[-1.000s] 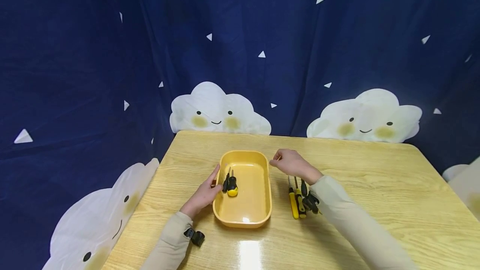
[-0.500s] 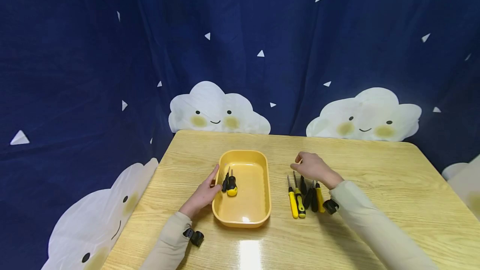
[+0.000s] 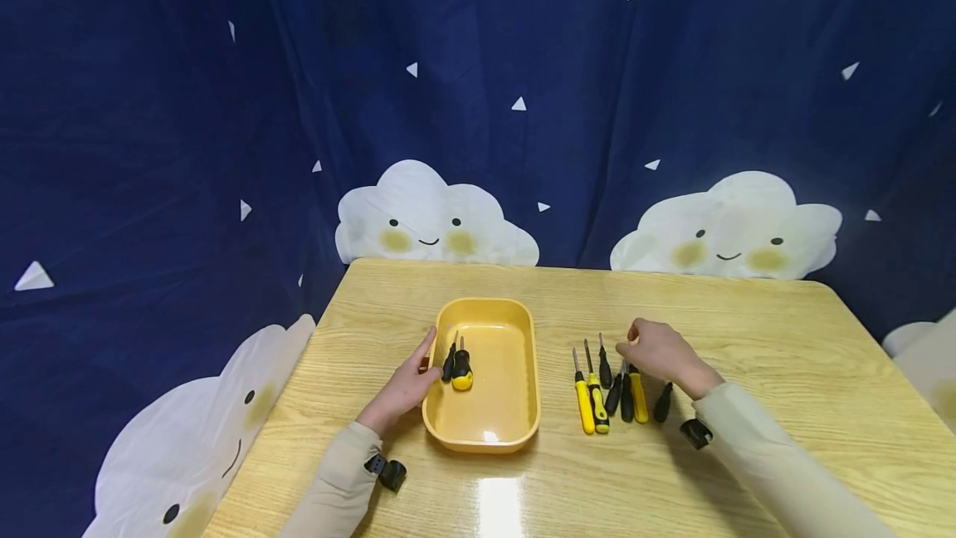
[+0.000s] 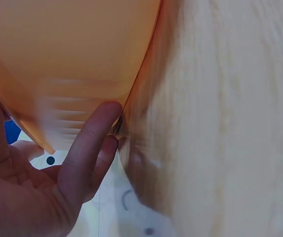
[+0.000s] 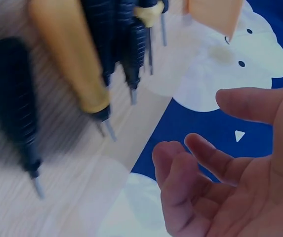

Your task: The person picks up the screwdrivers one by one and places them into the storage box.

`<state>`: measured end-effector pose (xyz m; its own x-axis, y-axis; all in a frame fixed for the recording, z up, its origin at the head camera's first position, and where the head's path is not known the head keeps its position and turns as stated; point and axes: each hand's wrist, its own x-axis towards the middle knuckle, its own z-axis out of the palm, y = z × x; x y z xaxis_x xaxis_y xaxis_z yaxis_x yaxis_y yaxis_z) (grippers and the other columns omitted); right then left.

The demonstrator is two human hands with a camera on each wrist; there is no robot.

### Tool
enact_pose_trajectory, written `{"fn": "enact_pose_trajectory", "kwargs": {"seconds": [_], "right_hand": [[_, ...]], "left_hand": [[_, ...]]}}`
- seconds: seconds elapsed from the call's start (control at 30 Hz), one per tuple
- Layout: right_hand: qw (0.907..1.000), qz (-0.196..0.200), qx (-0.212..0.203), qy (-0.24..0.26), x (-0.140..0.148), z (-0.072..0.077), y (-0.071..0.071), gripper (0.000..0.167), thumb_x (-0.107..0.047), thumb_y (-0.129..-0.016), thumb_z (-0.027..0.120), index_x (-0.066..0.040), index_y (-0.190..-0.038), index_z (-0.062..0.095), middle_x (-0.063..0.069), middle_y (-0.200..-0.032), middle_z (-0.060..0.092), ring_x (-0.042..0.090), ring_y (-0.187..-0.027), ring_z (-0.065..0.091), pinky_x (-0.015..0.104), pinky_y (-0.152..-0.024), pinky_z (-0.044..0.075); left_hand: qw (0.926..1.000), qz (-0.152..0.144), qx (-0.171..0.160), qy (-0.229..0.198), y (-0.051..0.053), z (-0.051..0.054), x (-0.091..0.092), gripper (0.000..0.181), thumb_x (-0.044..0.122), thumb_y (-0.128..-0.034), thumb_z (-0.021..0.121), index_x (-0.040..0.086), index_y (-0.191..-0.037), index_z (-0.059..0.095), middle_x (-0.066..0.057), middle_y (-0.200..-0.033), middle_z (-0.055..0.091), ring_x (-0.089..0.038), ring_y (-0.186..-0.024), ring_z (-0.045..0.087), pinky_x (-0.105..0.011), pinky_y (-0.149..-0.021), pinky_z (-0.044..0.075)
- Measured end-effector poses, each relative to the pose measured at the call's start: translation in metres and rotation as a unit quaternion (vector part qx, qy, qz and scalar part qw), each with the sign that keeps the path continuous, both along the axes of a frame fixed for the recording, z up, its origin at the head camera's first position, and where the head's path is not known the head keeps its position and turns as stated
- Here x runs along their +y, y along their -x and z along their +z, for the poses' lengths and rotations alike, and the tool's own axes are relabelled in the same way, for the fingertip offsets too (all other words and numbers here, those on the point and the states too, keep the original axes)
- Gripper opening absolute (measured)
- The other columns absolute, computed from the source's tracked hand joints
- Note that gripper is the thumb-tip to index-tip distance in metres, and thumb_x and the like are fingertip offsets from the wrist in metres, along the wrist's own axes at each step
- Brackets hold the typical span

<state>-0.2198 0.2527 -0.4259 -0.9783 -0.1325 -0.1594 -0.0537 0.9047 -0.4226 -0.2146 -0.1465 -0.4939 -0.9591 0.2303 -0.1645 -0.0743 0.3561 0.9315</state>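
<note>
A yellow plastic bin [image 3: 484, 445] stands on the table. My left hand [image 3: 407, 388] holds its left side, with the thumb at the rim; in the left wrist view, the fingers [image 4: 89, 143] lie against the outer wall. Inside the bin are a stubby black-and-yellow screwdriver [image 3: 462, 372] and a small black screwdriver [image 3: 450, 362]. To the right of the bin, my right hand [image 3: 665, 354] hovers over a row of several screwdrivers [image 3: 584, 405]. Nothing is between its loosely bent fingers in the right wrist view. A yellow-handled screwdriver [image 3: 638, 397] and a short black screwdriver [image 3: 662, 403] lie nearest it.
The wooden table [image 3: 747, 347] reaches to a dark blue curtain [image 3: 448, 40] with printed clouds at the back and left. A black wrist camera [image 3: 697, 433] sits at the right cuff, and another camera [image 3: 390, 471] at the left.
My right hand has moved rightward from the bin's right rim to above the row of screwdrivers, uncovering more of them. The left hand and the bin have stayed in place.
</note>
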Motion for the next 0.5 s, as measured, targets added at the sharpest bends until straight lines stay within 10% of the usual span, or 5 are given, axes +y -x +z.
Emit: {"fn": "enact_pose_trajectory", "kwargs": {"seconds": [0.5], "right_hand": [[0.9993,-0.024,-0.008,-0.027,0.030,-0.016,-0.027,0.034,-0.032,-0.089,0.058,0.002,-0.093,0.053,0.008,-0.076,0.055,0.021,-0.063,0.048,0.036,-0.055,0.040]], "left_hand": [[0.9999,0.008,-0.007,-0.013,0.001,0.000,0.000,0.071,0.014,-0.0922,0.050,0.028,-0.153,0.016,-0.027,-0.129,0.047,-0.027,-0.090,0.061,-0.037,-0.063,0.055]]}}
